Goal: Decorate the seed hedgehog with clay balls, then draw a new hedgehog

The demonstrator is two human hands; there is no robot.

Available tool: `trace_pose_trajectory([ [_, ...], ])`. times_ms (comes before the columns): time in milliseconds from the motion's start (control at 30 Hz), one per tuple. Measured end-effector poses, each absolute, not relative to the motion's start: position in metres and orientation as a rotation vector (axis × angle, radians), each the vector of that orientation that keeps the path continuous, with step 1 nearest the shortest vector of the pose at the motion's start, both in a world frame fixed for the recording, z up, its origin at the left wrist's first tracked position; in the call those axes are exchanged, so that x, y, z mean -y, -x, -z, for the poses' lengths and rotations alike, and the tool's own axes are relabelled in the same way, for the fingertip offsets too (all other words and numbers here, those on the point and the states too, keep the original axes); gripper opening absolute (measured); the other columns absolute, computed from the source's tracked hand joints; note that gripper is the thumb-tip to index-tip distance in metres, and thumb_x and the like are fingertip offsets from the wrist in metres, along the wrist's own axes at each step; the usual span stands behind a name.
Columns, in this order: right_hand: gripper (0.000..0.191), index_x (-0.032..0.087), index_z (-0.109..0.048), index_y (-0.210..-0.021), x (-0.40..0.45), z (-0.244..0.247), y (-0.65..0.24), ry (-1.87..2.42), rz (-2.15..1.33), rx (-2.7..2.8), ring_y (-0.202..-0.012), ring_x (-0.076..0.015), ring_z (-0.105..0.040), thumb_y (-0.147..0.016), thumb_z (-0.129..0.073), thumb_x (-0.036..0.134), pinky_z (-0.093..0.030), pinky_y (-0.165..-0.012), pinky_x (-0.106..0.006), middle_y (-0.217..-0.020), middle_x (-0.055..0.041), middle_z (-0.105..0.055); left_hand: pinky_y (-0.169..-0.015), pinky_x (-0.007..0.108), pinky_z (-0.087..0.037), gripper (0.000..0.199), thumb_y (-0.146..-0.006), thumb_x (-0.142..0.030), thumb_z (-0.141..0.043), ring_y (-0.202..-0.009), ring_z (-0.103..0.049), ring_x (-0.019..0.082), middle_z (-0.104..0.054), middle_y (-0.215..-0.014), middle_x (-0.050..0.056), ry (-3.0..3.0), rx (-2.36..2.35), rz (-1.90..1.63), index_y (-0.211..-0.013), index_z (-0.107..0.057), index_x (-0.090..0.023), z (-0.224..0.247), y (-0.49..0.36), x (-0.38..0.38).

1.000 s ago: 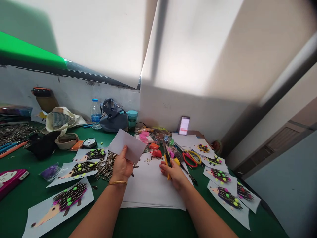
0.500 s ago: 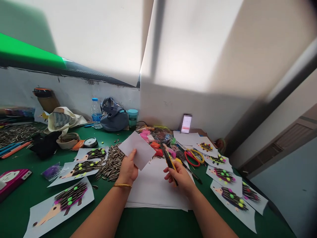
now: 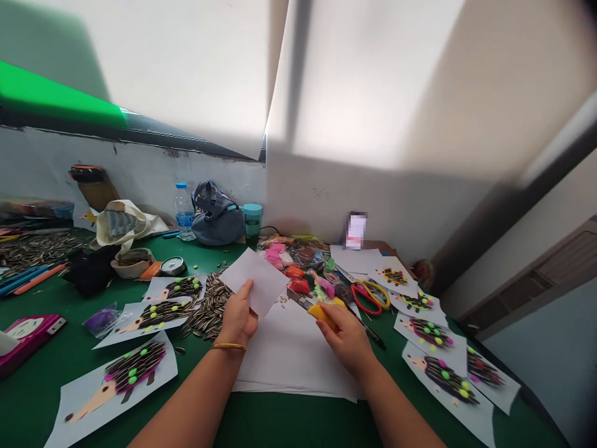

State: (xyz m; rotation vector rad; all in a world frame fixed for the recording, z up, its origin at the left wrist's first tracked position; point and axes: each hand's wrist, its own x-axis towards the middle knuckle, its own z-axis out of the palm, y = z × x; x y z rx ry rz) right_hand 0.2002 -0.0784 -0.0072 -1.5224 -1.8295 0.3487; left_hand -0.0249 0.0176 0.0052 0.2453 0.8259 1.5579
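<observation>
The small white card [image 3: 256, 280] is in the left hand [image 3: 239, 320], held up over where the seeds [image 3: 209, 311] meet the big white sheets [image 3: 289, 354]. The hand is closed in a pinch: the thumb lies flat on top near the bottom corner, and the fingers are tucked under, mostly hidden. The card looks very light and thin. I think it would bend if squeezed hard, and its smooth face might slide a little. A soft pinch close to an edge should be best, with a finger underneath so it doesn't flop.

The right hand [image 3: 347, 336] is curled shut around a yellow tool [image 3: 325, 316] with a grey end. It looks like a craft knife, and the end points toward the card but does not touch it. The tool seems hard and stiff, and its fat yellow part is the safe place to hold. The grey end may be sharp.

Farther out, red-handled scissors [image 3: 372, 313] lie to the right, and hedgehog pictures [image 3: 116, 386] sit on both sides of the green table [image 3: 289, 423]. A water bottle [image 3: 183, 218] stands by the wall.
</observation>
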Motion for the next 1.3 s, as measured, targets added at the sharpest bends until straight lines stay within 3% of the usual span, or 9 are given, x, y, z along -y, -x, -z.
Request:
trace_pose_trajectory([
  [700,0.038,0.024,-0.06,-0.125,0.078,0.005,-0.199,1.646,-0.195,1.904,-0.106,-0.0238,-0.059,-0.091,-0.05,0.039,-0.047,-0.092,-0.034,-0.116,-0.0078,-0.065,-0.088,0.036,-0.056,0.022,-0.085,-0.01,-0.061,-0.078,-0.072,0.017,-0.075,-0.085,0.005,-0.35,-0.861,-1.592,-0.106,-0.067,-0.014,-0.01,0.021,-0.012],
  [833,0.038,0.024,-0.06,-0.124,0.077,0.005,-0.199,1.684,-0.177,1.884,-0.106,-0.0236,-0.059,-0.09,-0.053,0.038,-0.047,-0.093,-0.035,-0.116,-0.0066,-0.066,-0.095,0.036,-0.052,0.026,-0.082,-0.011,-0.065,-0.091,-0.071,0.019,-0.075,-0.093,0.006,-0.482,-0.846,-1.62,-0.108,-0.066,-0.016,-0.007,0.017,-0.009],
  [1000,0.037,0.023,-0.063,-0.121,0.077,0.007,-0.2,1.702,-0.11,1.826,-0.107,-0.0242,-0.06,-0.089,-0.055,0.038,-0.047,-0.094,-0.036,-0.118,-0.0074,-0.066,-0.104,0.033,-0.044,0.03,-0.078,-0.018,-0.072,-0.111,-0.063,0.019,-0.072,-0.108,0.008,-0.631,-0.877,-1.719,-0.108,-0.067,-0.018,0.003,0.018,-0.011],
  [1300,0.036,0.021,-0.063,-0.12,0.078,0.007,-0.199,1.611,-0.062,1.852,-0.101,-0.0247,-0.062,-0.089,-0.056,0.037,-0.052,-0.088,-0.039,-0.113,-0.0085,-0.068,-0.102,0.038,-0.045,0.041,-0.083,-0.035,-0.065,-0.11,-0.063,0.024,-0.067,-0.118,0.012,-0.992,-1.066,-1.712,-0.118,-0.063,-0.014,0.013,0.017,-0.011],
])
